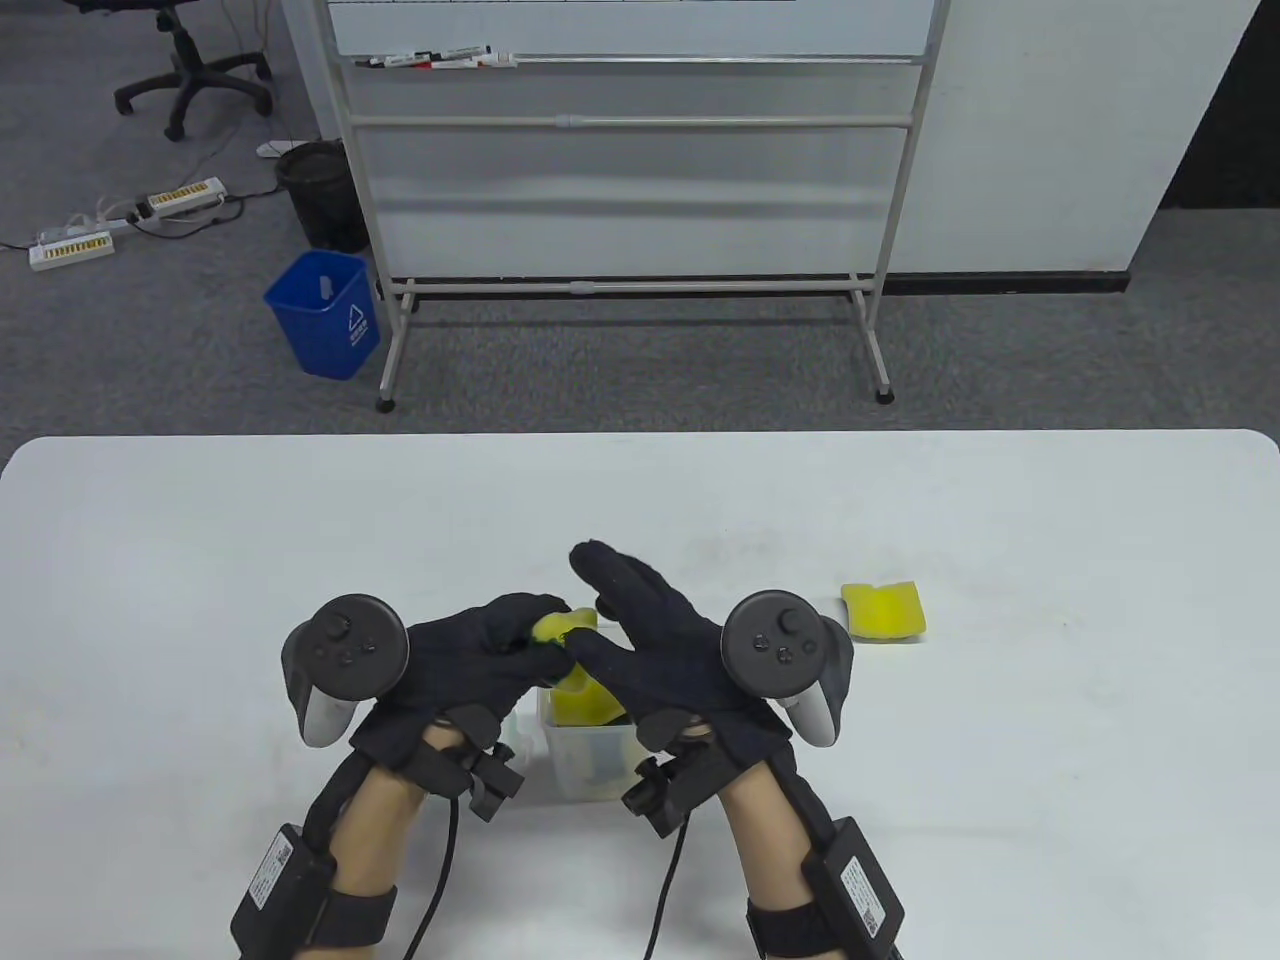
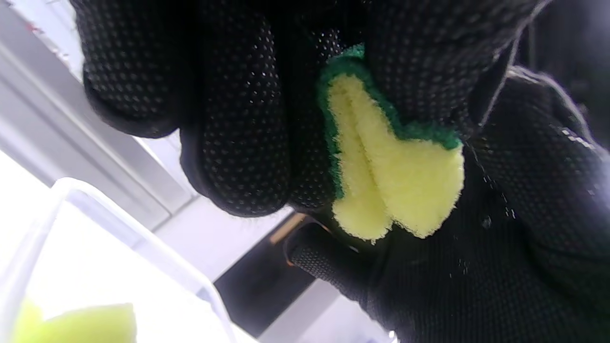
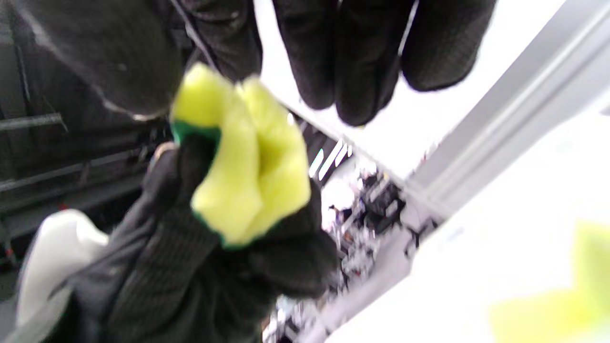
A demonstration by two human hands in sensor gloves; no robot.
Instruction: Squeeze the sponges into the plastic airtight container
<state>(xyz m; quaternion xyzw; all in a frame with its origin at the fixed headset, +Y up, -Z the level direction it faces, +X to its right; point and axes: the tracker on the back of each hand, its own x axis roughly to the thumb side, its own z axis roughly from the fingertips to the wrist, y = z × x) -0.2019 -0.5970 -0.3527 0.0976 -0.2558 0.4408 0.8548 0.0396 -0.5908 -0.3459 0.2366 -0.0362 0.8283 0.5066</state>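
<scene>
My left hand [image 1: 520, 632] grips a yellow sponge with a green scouring side [image 1: 552, 628], folded and squeezed between fingers and thumb, just above the clear plastic container [image 1: 570, 765]. The fold shows close up in the left wrist view [image 2: 391, 186] and in the right wrist view [image 3: 248, 157]. My right hand [image 1: 612, 610] is open with fingers stretched out right beside that sponge, over the container. A second yellow sponge [image 1: 585, 700] stands inside the container. A third sponge [image 1: 883, 610] lies on the table to the right.
The white table [image 1: 200, 600] runs wide on both sides of the hands. The container's clear rim [image 2: 95, 205] shows below my left fingers. A whiteboard stand [image 1: 630, 280] and a blue bin [image 1: 325, 312] are on the floor beyond the table.
</scene>
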